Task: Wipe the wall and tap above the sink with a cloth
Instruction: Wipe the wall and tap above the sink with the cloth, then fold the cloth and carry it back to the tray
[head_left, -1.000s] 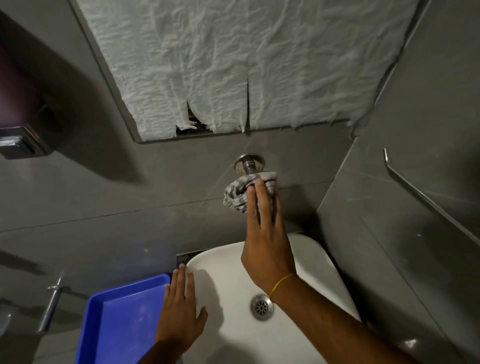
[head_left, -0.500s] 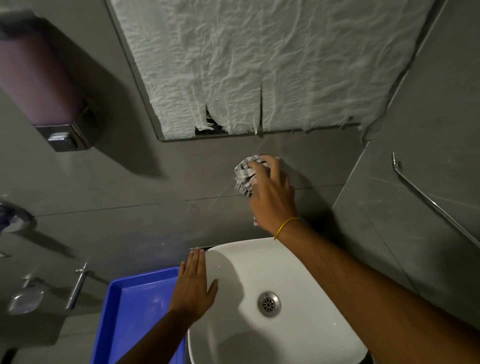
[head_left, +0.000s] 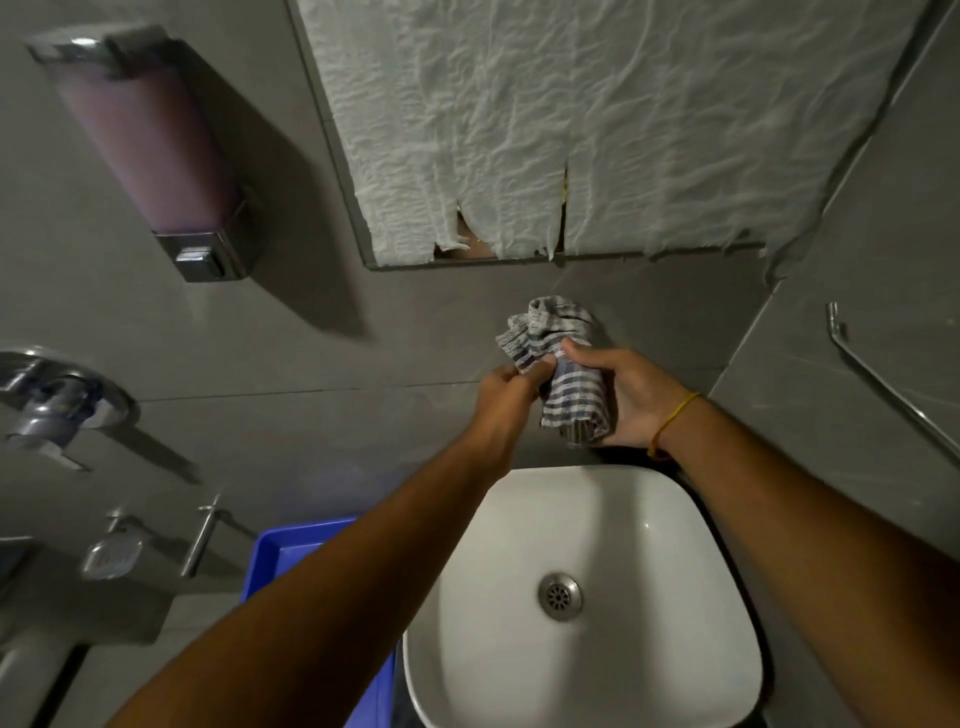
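Left hand (head_left: 501, 397) now up off the sink (head_left: 691, 540), joining right hand (head_left: 631, 397); both grips closed on bunched striped cloth (head_left: 563, 364) against grey tiled wall (head_left: 322, 364), below paper-covered mirror (head_left: 597, 114).

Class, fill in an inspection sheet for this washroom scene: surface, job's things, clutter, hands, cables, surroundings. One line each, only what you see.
Surface: grey tiled wall above the white ceramic sink; the sink bowl holds nothing.
Job's things: grey-and-white striped cloth bunched in front of the wall; the tap is hidden behind it.
Clutter: blue plastic tray left of the sink.
Hands: left hand and right hand both grip the cloth.
Cables: nothing seen.
Surroundings: pink wall-mounted soap dispenser, mirror covered with crumpled white paper, metal rail on the right wall.
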